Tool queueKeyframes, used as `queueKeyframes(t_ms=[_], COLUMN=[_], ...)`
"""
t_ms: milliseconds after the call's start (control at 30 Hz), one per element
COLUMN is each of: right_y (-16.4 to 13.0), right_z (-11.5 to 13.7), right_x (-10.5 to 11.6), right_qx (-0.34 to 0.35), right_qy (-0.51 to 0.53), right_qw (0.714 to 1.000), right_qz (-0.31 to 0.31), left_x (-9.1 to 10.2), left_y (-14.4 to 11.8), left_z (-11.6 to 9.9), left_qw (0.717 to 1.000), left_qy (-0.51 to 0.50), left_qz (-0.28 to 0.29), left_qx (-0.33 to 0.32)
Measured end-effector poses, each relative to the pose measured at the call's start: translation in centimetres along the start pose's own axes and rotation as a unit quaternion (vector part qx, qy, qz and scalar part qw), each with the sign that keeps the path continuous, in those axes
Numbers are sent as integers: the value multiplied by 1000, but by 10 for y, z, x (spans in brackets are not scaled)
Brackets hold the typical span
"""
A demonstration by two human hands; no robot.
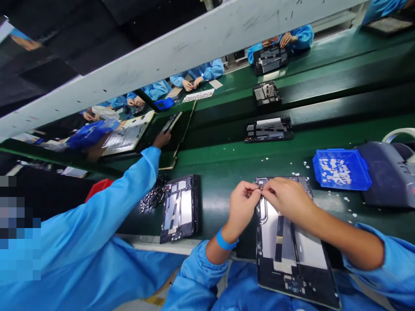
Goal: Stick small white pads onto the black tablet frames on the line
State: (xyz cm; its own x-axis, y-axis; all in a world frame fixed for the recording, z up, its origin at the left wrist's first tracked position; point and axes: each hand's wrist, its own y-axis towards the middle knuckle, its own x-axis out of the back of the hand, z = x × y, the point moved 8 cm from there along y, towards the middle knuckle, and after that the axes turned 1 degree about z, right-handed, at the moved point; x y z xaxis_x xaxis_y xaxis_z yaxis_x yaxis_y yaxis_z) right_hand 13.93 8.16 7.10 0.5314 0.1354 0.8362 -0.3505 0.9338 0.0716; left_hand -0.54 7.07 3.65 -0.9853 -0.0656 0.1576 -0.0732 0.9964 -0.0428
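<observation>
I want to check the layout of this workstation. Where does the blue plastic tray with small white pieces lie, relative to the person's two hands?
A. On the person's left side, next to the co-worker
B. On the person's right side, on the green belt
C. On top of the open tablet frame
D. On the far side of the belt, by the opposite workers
B: the blue plastic tray with small white pieces sits on the green belt, right of the right hand and left hand, which meet at the top edge of the open tablet frame.

Blue tray [342,169]: right of the grip, holding small white pieces.
Second tablet frame [180,208]: left of the grip, lying on the green belt [220,172].
Co-worker's sleeve [106,211]: far left, stretched toward the belt's far side.
Three more frames [268,128]: beyond the grip, up the belt.
</observation>
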Motion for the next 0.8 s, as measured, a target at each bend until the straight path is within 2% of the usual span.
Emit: queueKeyframes(t_ms=[200, 467, 633, 800], right_y=[0, 7, 0, -6], right_z=[-3, -6, -15, -13], right_x=[4, 6, 16, 18], right_qx=[2, 25, 17, 23], right_qy=[-9, 31, 49, 21], right_qw=[1000, 998, 996, 997], right_qz=[-4, -44, -69, -73], left_x=[1, -7, -10, -9], left_y=[-5, 3, 4, 4], left_z=[-13, 8, 9, 9], left_qw=[995, 998, 992, 994], left_qy=[72, -50, -110, -95], left_qz=[-7, 27, 29, 22], left_qx=[-61, 42, 62, 55])
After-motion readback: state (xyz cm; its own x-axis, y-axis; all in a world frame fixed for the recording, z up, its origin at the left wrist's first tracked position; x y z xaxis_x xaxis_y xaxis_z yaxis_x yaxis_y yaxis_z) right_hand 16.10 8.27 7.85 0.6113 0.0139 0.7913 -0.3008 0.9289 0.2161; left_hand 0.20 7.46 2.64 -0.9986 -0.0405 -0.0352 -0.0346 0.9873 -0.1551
